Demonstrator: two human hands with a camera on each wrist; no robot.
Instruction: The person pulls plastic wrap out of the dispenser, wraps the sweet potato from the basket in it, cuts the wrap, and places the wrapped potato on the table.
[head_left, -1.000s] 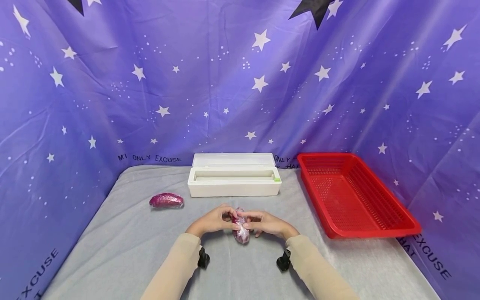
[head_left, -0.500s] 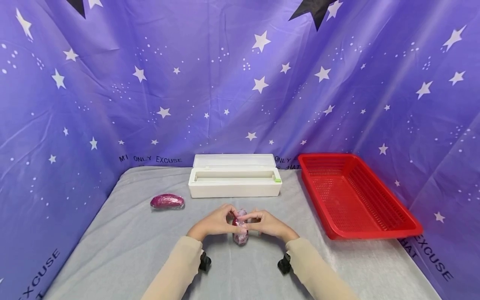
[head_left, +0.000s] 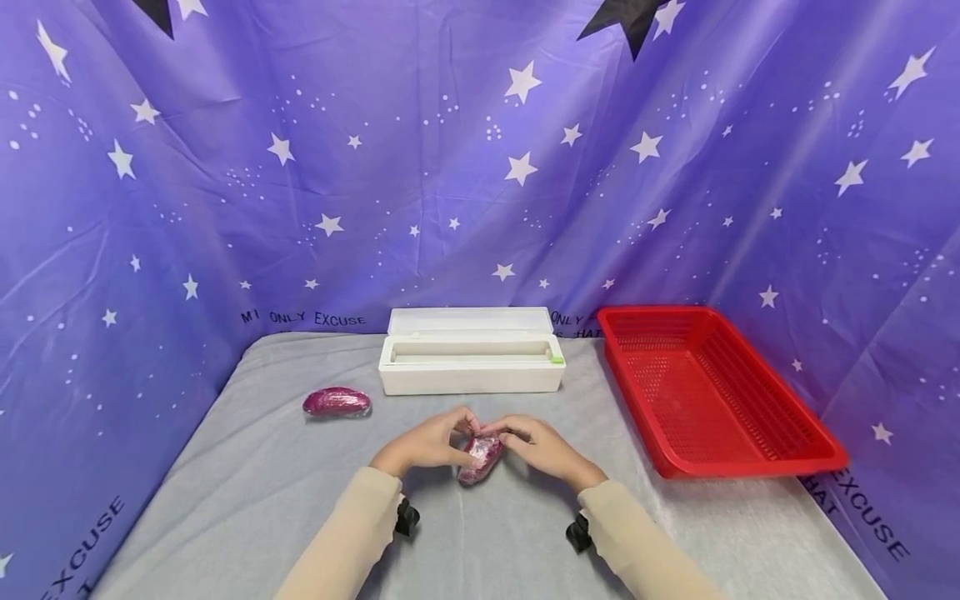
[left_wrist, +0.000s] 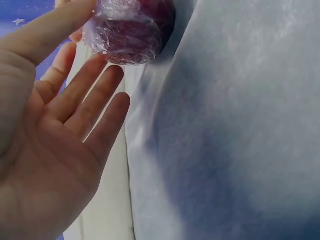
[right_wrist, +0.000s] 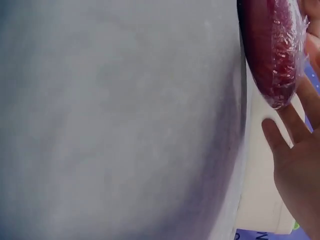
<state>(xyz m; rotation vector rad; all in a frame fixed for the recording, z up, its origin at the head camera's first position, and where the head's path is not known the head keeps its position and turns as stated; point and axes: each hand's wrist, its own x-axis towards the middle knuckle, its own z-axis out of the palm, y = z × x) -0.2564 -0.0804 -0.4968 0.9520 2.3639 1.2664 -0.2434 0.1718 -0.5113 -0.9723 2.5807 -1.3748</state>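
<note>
A purple eggplant [head_left: 482, 458] wrapped in clear cling film is held between both hands, low over the grey cloth. My left hand [head_left: 426, 442] pinches it from the left by thumb and index finger; in the left wrist view, the other fingers extend below the film-covered end [left_wrist: 132, 37]. From the right, my right hand [head_left: 543, 448] holds its far end with thumb and fingers. The right wrist view shows the eggplant's tapered end [right_wrist: 275, 60] and fingers behind it, partly hidden. A second film-wrapped eggplant [head_left: 337, 402] lies to the left.
Behind the hands stands a long white cling film box [head_left: 472, 382], its lid [head_left: 471, 321] raised and a green piece at its right end. A red perforated basket [head_left: 645, 417] sits on the right. A purple starry curtain [head_left: 420, 167] surrounds the grey-covered table [head_left: 247, 500].
The eggplant has turned from nearly upright in view to a slant, near end to the left. My right hand has shifted its fingers toward the far end; the left still pinches.
</note>
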